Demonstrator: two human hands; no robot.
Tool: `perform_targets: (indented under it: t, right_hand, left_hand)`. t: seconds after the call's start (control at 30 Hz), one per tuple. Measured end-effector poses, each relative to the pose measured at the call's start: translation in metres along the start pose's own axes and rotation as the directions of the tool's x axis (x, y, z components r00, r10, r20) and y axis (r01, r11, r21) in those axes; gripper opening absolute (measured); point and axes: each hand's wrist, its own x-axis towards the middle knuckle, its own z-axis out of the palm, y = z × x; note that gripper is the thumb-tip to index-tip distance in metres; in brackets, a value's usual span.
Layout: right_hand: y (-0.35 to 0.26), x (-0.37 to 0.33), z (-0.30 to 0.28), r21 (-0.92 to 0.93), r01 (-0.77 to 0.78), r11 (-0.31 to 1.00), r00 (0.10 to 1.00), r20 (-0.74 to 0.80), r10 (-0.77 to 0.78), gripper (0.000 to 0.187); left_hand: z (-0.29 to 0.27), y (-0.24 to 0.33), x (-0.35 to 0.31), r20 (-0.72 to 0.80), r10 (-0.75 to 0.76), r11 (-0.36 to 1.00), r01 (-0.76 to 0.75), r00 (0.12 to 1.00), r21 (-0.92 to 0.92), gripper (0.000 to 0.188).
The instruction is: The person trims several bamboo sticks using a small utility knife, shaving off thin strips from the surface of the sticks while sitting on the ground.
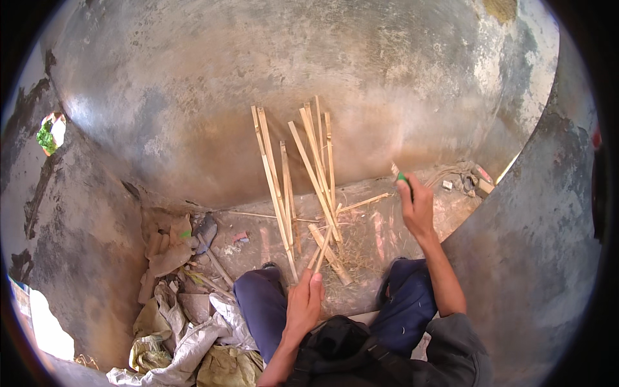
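My left hand (305, 303) is closed round the lower ends of two thin bamboo strips (324, 250), which point up and away from me between my knees. Raised to the right, my right hand (418, 208) grips a green-handled tool (402, 176). Its short, pale end looks like a blade, but blur hides the exact kind. Several long bamboo strips (265, 155) lean upright against the wall on the left, and a second group (313, 161) leans just right of them. A thicker bamboo piece (330, 255) lies on the floor just beyond my left hand.
A curved grey wall (387, 71) rises ahead, with more wall at both sides. Crumpled sacks (187, 342) and broken clay-like pieces (167, 248) are heaped at the left. Shavings (358, 258) litter the floor between my feet. Cord and small debris (461, 174) lie at the far right.
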Motion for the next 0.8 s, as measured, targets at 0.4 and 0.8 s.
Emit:
perform_targets:
  t: [0.4, 0.8]
  right_hand:
    - [-0.056, -0.076, 0.044, 0.213, 0.404, 0.89, 0.823, 0.341, -0.455, 0.024]
    - [-0.054, -0.07, 0.041, 0.218, 0.442, 0.87, 0.786, 0.374, -0.492, 0.025]
  left_hand:
    - [0.012, 0.006, 0.02, -0.033, 0.047, 0.977, -0.052, 0.998, -0.207, 0.024]
    - [0.013, 0.005, 0.019, -0.089, 0.069, 0.997, -0.071, 0.994, -0.017, 0.035]
